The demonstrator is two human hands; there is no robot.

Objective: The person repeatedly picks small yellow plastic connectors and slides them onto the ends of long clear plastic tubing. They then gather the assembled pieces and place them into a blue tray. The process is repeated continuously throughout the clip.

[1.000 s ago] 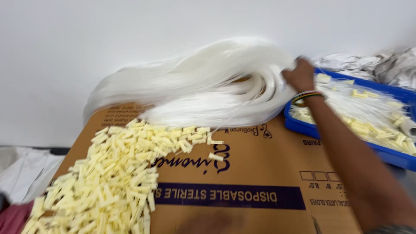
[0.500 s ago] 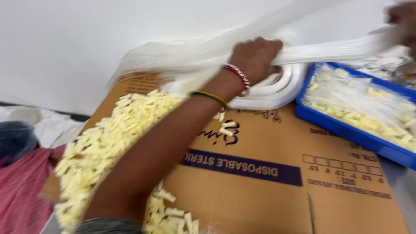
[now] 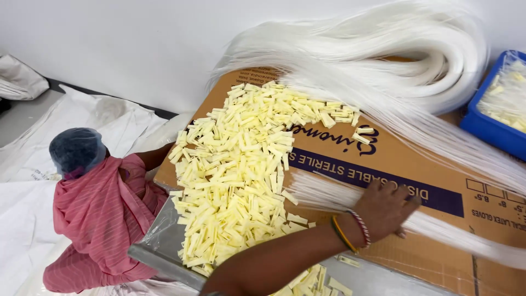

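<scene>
Since half a second ago, the left hand (image 3: 386,211) has come down from the coiled bundle onto a separate strand bundle (image 3: 329,197) lying on the flattened cardboard sheet (image 3: 416,164); the right hand, then raised at the upper right, is now out of view.

Left hand: palm down, fingers (image 3: 405,200) spread nearly flat, pressing on the strands rather than closed round them. Two bangles sit on the wrist.

Strand bundle: thin, white, translucent filaments lying side by side, running from beside the yellow pieces (image 3: 241,175) rightward under the hand and on toward the right edge, where they blur. The near ends are cut roughly even and touch the edge of the yellow heap.

Risk, as a judgement: the filaments look slippery and loose, so a flat palm may let them fan out or slide off the cardboard. The cut ends could also sweep yellow pieces into the bundle, since the two touch.

Farther off, the main coil of white filament (image 3: 383,55) loops against the white wall. A blue tray (image 3: 485,129) holding more strands and pieces stands at the right. At left, a seated person in pink with a blue hair net (image 3: 76,151) is beside the worktop.
</scene>
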